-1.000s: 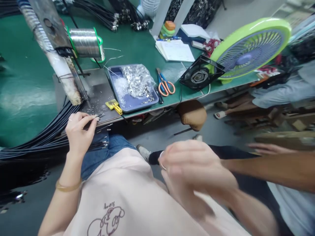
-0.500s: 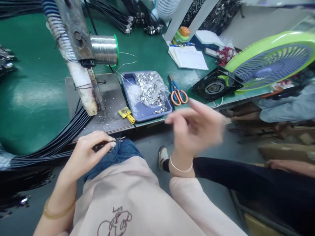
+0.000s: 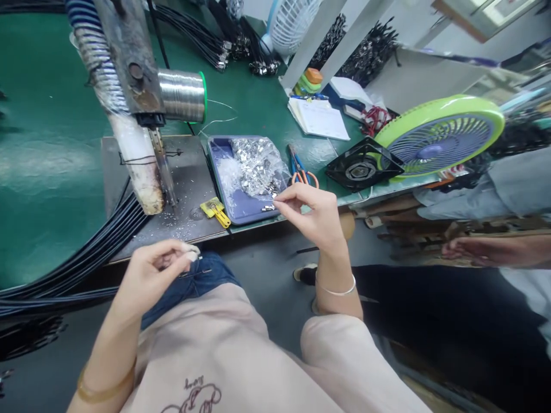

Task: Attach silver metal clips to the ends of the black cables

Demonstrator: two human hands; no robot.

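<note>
Pinching a thin black cable by its end over the lap, the left hand is closed. The right hand narrows thumb and forefinger at the near rim of the blue plastic tray holding silver metal clips; whether it grips one cannot be told.

Three fans are showing: one round lime-green plastic fan at two o'clock, one square black fan beside it, and one white caged fan at twelve. One blue plastic tray, one silver wire spool, one pair of orange-handled scissors, one white paper notepad and one small yellow tool are lying on the green desk. Two grips are working, the left grip and the right grip. One co-worker's hand is showing at three o'clock.
</note>
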